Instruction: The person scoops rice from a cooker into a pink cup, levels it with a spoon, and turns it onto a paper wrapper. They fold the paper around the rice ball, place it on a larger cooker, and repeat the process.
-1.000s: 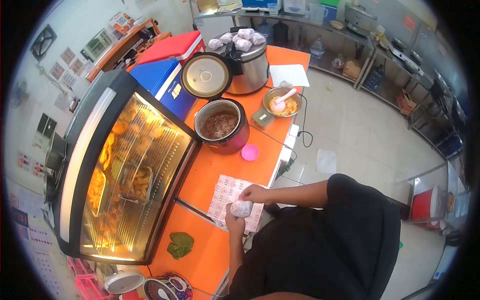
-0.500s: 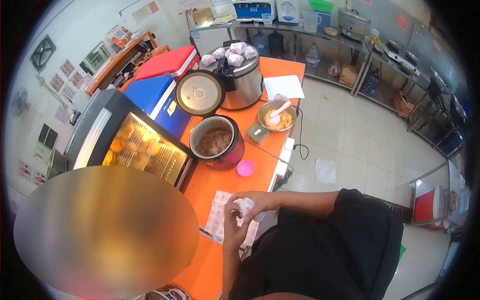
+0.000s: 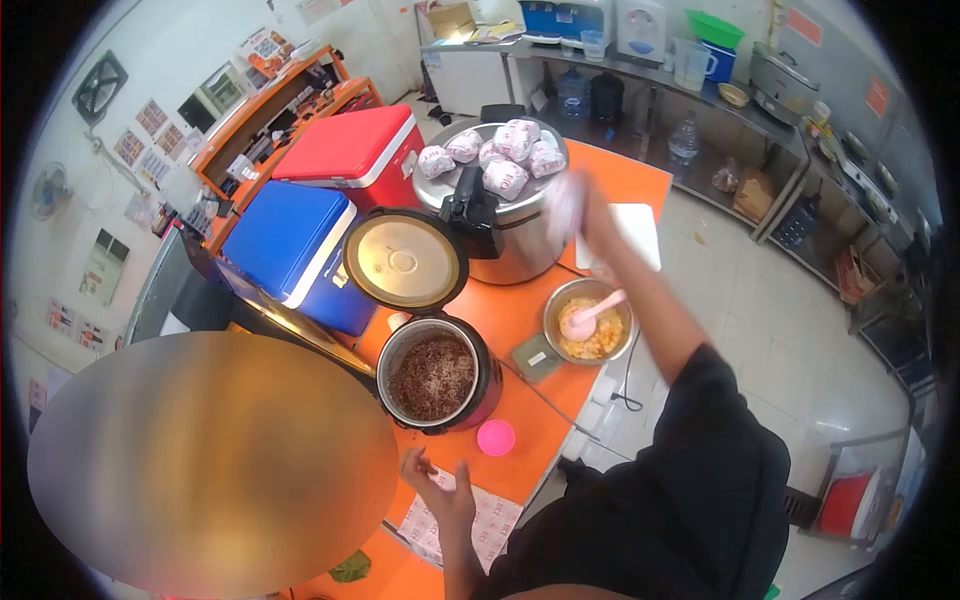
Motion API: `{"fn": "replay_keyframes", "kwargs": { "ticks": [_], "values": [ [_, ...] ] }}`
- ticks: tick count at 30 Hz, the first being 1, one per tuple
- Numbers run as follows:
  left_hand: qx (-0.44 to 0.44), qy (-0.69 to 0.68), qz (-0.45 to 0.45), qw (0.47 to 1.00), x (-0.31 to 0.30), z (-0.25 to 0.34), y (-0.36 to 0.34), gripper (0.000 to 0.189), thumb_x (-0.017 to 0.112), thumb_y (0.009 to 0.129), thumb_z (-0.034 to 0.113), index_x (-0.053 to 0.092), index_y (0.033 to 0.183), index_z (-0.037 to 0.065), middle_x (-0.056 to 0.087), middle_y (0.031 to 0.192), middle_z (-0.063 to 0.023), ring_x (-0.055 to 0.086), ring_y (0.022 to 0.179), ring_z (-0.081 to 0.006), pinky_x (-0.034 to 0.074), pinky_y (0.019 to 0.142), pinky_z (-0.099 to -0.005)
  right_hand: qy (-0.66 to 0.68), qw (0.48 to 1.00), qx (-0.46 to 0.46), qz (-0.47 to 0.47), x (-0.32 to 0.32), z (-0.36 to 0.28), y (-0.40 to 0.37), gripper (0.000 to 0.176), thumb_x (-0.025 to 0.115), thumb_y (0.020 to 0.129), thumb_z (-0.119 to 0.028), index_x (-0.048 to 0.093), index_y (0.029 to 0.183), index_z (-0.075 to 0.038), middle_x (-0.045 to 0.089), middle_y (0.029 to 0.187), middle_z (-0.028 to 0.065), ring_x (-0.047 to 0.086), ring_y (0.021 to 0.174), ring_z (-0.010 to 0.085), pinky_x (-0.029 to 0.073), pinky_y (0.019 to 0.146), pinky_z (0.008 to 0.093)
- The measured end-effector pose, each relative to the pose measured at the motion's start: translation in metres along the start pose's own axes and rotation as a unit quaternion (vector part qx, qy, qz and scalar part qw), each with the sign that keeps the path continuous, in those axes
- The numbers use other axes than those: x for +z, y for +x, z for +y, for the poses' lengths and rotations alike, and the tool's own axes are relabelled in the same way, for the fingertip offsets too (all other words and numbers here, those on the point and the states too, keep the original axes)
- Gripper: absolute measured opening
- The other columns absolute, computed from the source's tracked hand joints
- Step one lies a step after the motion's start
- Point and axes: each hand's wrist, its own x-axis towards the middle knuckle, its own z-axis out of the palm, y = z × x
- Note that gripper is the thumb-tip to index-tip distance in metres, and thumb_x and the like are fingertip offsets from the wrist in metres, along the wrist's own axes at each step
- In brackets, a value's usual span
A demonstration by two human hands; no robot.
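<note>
Our orange counter (image 3: 520, 330) carries the big steel cooker (image 3: 510, 245), its lid heaped with wrapped parcels (image 3: 505, 178). A moment ago both hands pinched one parcel over the printed sheets (image 3: 497, 522). Now our right hand (image 3: 597, 218) grips that blurred parcel (image 3: 566, 205) beside the heap, so its wrapping looks done. Our left hand (image 3: 440, 490) hovers spread and empty. The sheets' red print is too small to read.

The packet (image 3: 566, 203) pinched in my right hand (image 3: 592, 218) looks like white paper, though it is blurred. The bundles (image 3: 492, 160) on the big cooker (image 3: 510, 245) at upper centre are the same paper, printed and crinkled; that cooker is brushed metal. The small cooker (image 3: 490, 385) has a glossy dark-red shell and a dull metal lid (image 3: 403, 262). The bowl (image 3: 625, 305) is shiny metal, its spoon (image 3: 585, 320) pink plastic. The tabletop (image 3: 510, 320) is smooth glossy orange. By my left hand (image 3: 440, 492) lie matt printed paper sheets (image 3: 495, 522). My sleeve (image 3: 700, 400) is matt black cloth.
</note>
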Motion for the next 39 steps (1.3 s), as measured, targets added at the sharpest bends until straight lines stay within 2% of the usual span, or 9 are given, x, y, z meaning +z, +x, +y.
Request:
{"fn": "replay_keyframes", "kwargs": {
  "ticks": [4, 11, 17, 21, 25, 30, 33, 37, 39],
  "values": [
    [-0.202, 0.007, 0.020, 0.979, -0.005, -0.037, -0.032, 0.058, 0.071, 0.087, 0.004, 0.045, 0.139, 0.007, 0.045, 0.131, -0.0098, 0.044, 0.106, -0.0221, 0.040, 0.088, -0.0360, -0.173, 0.964, -0.049, 0.197, -0.035, -0.065, 0.186, 0.042, 0.053, 0.100, -0.040, 0.047, 0.133, -0.016, 0.062, 0.118, 0.0102, 0.066, 0.099, 0.0243, 0.055, 0.081, 0.0472],
    [-0.323, -0.003, 0.092, 0.942, -0.005, -0.082, -0.084, 0.052, 0.070, 0.090, 0.007, 0.047, 0.136, 0.007, 0.051, 0.128, -0.0072, 0.049, 0.106, -0.0190, 0.044, 0.082, -0.0330, -0.282, 0.959, 0.032, 0.015, -0.023, -0.005, 0.396, 0.048, 0.062, 0.097, -0.016, 0.048, 0.143, -0.011, 0.060, 0.127, 0.0118, 0.065, 0.105, 0.0270, 0.054, 0.084, 0.0550],
    [-0.319, 0.060, 0.096, 0.941, -0.011, -0.088, -0.098, 0.055, 0.076, 0.087, 0.014, 0.052, 0.136, 0.008, 0.052, 0.128, -0.0106, 0.053, 0.114, -0.0254, 0.049, 0.087, -0.0350, -0.333, 0.902, 0.146, -0.230, -0.062, 0.045, 0.527, 0.067, 0.075, 0.086, -0.054, 0.069, 0.130, -0.003, 0.067, 0.127, 0.0110, 0.056, 0.118, 0.0290, 0.044, 0.103, 0.0436],
    [-0.299, 0.084, 0.134, 0.941, -0.028, -0.079, -0.101, 0.049, 0.074, 0.086, 0.007, 0.054, 0.132, 0.008, 0.052, 0.122, -0.0117, 0.055, 0.100, -0.0254, 0.049, 0.079, -0.0352, -0.924, 0.307, -0.193, -0.119, -0.072, 0.002, 0.518, 0.062, 0.029, 0.105, -0.050, 0.064, 0.135, -0.008, 0.070, 0.121, 0.0259, 0.065, 0.114, 0.0474, 0.048, 0.100, 0.0596],
    [-0.305, 0.131, 0.149, 0.932, -0.049, -0.088, -0.137, 0.049, 0.073, 0.086, 0.005, 0.054, 0.131, 0.009, 0.052, 0.123, -0.0077, 0.053, 0.102, -0.0198, 0.047, 0.078, -0.0313, -0.645, 0.656, -0.383, 0.080, 0.013, -0.056, 0.344, 0.055, 0.050, 0.103, -0.049, 0.071, 0.118, 0.000, 0.072, 0.114, 0.0250, 0.067, 0.106, 0.0444, 0.051, 0.095, 0.0485],
    [-0.364, 0.125, 0.224, 0.895, -0.080, -0.105, -0.187, 0.049, 0.071, 0.086, 0.005, 0.054, 0.131, 0.009, 0.053, 0.127, -0.0107, 0.055, 0.102, -0.0240, 0.049, 0.082, -0.0367, -0.616, 0.688, -0.048, -0.380, 0.063, 0.023, 0.006, 0.035, 0.052, 0.103, -0.027, 0.068, 0.116, 0.001, 0.070, 0.107, 0.0163, 0.066, 0.102, 0.0267, 0.050, 0.092, 0.0415],
    [-0.363, 0.180, 0.283, 0.870, -0.123, -0.116, -0.216, 0.045, 0.071, 0.086, 0.005, 0.056, 0.128, 0.009, 0.055, 0.125, -0.0113, 0.056, 0.103, -0.0249, 0.049, 0.084, -0.0373, -0.604, 0.510, 0.231, -0.567, 0.098, 0.162, -0.166, 0.062, 0.062, 0.096, -0.053, 0.068, 0.115, 0.005, 0.073, 0.087, 0.0204, 0.075, 0.072, 0.0329, 0.060, 0.067, 0.0404],
    [-0.322, 0.265, 0.380, 0.826, -0.226, -0.127, -0.246, 0.033, 0.069, 0.088, 0.005, 0.062, 0.120, 0.008, 0.063, 0.112, -0.0111, 0.059, 0.096, -0.0263, 0.050, 0.085, -0.0379, -0.708, 0.510, 0.210, -0.441, 0.068, 0.318, -0.242, 0.058, 0.070, 0.095, -0.044, 0.061, 0.125, 0.004, 0.071, 0.097, 0.0185, 0.074, 0.066, 0.0263, 0.058, 0.051, 0.0351],
    [-0.304, 0.326, 0.411, 0.795, -0.293, -0.142, -0.270, 0.028, 0.068, 0.089, 0.005, 0.065, 0.116, 0.008, 0.065, 0.106, -0.0098, 0.060, 0.094, -0.0259, 0.050, 0.085, -0.0379, -0.567, 0.725, 0.213, -0.329, 0.053, 0.355, -0.266, 0.056, 0.070, 0.094, -0.031, 0.054, 0.132, 0.006, 0.068, 0.106, 0.0224, 0.073, 0.070, 0.0275, 0.061, 0.054, 0.0383]
  ]
}}
